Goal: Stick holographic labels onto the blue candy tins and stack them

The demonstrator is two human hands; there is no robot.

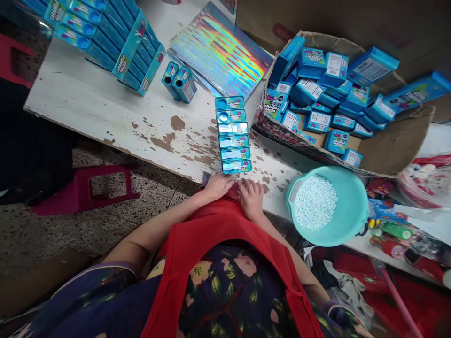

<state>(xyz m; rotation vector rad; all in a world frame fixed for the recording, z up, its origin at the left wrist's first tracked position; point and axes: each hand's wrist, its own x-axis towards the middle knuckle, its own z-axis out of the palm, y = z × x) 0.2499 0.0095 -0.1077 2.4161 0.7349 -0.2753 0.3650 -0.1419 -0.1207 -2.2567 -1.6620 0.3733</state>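
Note:
A row of several small blue candy boxes (234, 136) labelled "Caramelo Macizo" stands on the worn white table (141, 117), its near end at the front edge. Just below that end, my left hand (219, 186) rests at the table edge, fingers stretched toward the last box; whether they touch it is hard to tell. Beside it lies my right hand (251, 196), fingers apart and slightly bent on the edge. Neither hand appears to hold anything. A dark red patch shows between them, its kind unclear.
Two blue boxes (179, 82) stand near shiny holographic sheets (221, 47). Packed display boxes (123, 51) sit at the far left. On the right are a cardboard box (394, 145) of blue packs and a turquoise tub (348, 206) of small white candies. A magenta stool (88, 188) stands left.

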